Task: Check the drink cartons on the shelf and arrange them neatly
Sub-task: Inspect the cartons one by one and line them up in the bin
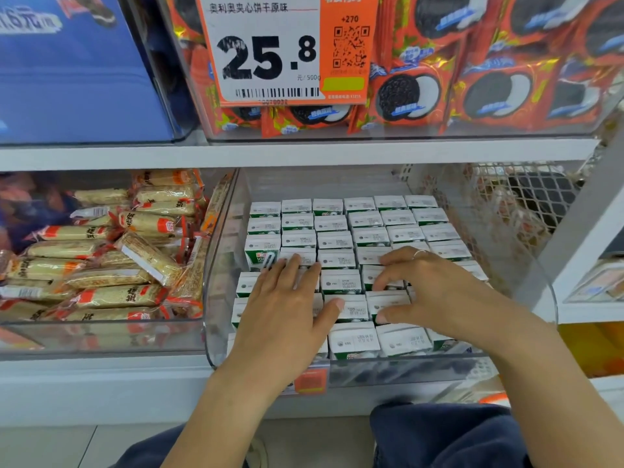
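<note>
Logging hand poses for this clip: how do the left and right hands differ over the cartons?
The left hand lies flat, fingers straight, on the drink cartons; the right hand arches with fingers curled down onto them. The right hand wears a ring; the left shows none. Both rest on cartons inside the clear bin.

Price tag [270, 49] hung before the upper shelf bin: header "奥利奥夹心饼干原味", price "25.8", unit "元/500g", barcode beneath. On its orange side panel [349, 45], "+270" is printed above a QR code. "100" is legible on one drink carton [261, 253]. Remaining carton print is too small to be read.
</note>
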The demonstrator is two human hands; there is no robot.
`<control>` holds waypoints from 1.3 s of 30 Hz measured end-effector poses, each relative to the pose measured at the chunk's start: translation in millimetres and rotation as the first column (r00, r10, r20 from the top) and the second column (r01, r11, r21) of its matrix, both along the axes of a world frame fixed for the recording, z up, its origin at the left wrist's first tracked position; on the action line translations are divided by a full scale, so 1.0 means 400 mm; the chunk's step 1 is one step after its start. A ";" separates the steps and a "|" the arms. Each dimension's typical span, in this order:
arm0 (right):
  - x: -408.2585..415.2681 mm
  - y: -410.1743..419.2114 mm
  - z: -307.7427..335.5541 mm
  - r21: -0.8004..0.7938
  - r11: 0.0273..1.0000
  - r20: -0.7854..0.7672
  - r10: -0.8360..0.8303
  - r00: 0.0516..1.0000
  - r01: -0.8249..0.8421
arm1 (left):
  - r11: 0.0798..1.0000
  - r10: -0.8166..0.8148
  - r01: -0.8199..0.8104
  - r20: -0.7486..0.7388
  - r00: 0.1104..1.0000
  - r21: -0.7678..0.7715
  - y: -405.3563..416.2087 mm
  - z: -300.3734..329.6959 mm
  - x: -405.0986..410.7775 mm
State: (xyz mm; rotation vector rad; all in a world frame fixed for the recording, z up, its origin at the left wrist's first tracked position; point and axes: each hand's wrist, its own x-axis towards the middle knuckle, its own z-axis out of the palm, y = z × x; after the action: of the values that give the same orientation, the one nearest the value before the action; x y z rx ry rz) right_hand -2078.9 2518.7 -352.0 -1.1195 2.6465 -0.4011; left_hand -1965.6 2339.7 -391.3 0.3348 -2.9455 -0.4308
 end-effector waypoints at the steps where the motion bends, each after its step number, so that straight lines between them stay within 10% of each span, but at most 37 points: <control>1: 0.000 -0.008 0.000 0.024 1.000 -0.018 0.012 1.000 -0.012 | 1.000 0.000 0.000 0.000 1.000 -0.005 0.000 0.000 0.000; 10: -0.001 0.023 0.005 -0.319 0.947 0.149 0.029 0.988 0.021 | 1.000 0.007 -0.007 0.002 1.000 -0.006 0.001 0.005 0.000; 16: 0.019 0.022 0.047 -0.767 0.560 0.338 -0.063 0.939 0.313 | 1.000 0.004 -0.004 -0.003 1.000 0.008 0.000 0.005 0.002; 21: 0.036 -0.022 0.049 -0.700 0.306 0.689 0.053 0.723 0.645 | 0.991 0.052 -0.016 -0.277 0.959 0.131 0.014 0.034 0.010; 27: 0.056 -0.063 0.028 -0.563 0.330 0.823 0.147 0.548 0.758 | 0.822 0.096 0.197 -0.470 0.878 0.535 0.030 0.063 0.027; 39: 0.086 -0.091 0.014 -0.561 0.387 0.822 0.151 0.550 0.732 | 0.891 -0.049 0.231 -0.423 0.905 0.391 0.039 0.060 0.018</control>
State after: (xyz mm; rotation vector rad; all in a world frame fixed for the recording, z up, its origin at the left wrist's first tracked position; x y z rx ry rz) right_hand -2044.6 2482.1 -346.3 -0.2511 1.6410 -2.0516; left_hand -1958.4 2355.3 -367.4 0.0565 -2.4509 -1.0473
